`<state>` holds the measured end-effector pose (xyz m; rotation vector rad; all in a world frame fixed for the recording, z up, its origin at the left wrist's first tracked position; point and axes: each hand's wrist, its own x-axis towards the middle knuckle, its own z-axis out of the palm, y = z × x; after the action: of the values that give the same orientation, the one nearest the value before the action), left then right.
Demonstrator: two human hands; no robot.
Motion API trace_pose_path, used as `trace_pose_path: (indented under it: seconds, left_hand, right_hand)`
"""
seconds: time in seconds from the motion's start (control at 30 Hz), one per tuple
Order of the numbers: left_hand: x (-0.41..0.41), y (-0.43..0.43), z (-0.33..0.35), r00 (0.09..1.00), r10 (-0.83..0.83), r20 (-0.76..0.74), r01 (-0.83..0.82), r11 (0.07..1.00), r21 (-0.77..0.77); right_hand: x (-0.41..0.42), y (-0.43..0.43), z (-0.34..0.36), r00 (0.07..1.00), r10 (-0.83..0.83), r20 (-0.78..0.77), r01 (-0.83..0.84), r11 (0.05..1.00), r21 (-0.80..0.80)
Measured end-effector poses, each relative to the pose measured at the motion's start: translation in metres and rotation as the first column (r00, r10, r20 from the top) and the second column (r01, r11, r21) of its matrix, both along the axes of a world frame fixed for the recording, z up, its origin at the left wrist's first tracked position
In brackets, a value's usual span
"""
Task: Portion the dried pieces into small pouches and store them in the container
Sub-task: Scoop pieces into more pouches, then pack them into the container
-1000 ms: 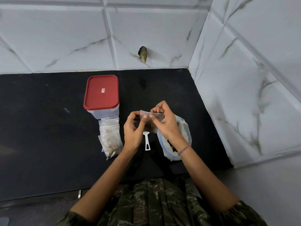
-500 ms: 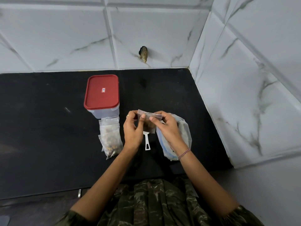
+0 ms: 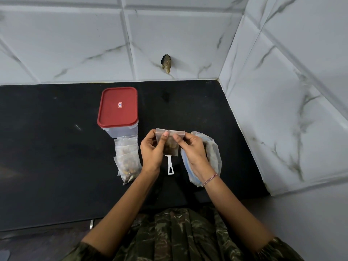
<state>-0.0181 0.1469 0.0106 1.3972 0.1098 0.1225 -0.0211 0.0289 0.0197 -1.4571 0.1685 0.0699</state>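
both hands clamped on one small pouch (image 3: pixel 171 150) held just above the counter (image 3: pixel 47 147), between the container (image 3: pixel 118 107) and the big bag (image 3: pixel 213 153). left hand (image 3: pixel 151 152) pinched the pouch's left side, thumb flat on the front near the top strip. right hand (image 3: pixel 193 150) pinched the right side, thumb on the front close to the left thumb. brown dried pieces showed through the pouch's lower half. vs 1 s ago: right hand had dropped from over the top edge down to the pouch's side, knuckles lower; left hand and pouch stayed about in place. cannot tell if the top was sealed. container stayed lidded in red at the back. pile of filled pouches (image 3: pixel 127 160) still lay just in front of it, touching its base. white scoop (image 3: pixel 170 166) lay on the counter under the hands, unmoved. big bag sat behind the right wrist, same spot.
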Motion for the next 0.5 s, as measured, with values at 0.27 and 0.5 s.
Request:
trace_pose_path:
  seconds: [0.27, 0.5]
  left_hand:
    - [-0.001, -0.004, 0.002, 1.000, -0.006, -0.006, 0.006, 1.000, -0.001]
    - [0.002, -0.007, -0.003, 0.997, 0.073, 0.029, -0.073, 0.997, 0.012]
  right_hand:
    - [0.001, 0.008, -0.002, 0.996, -0.067, 0.064, 0.074, 0.991, -0.108]
    - [0.003, 0.013, -0.011, 0.975, -0.127, 0.182, 0.176, 0.941, -0.288]
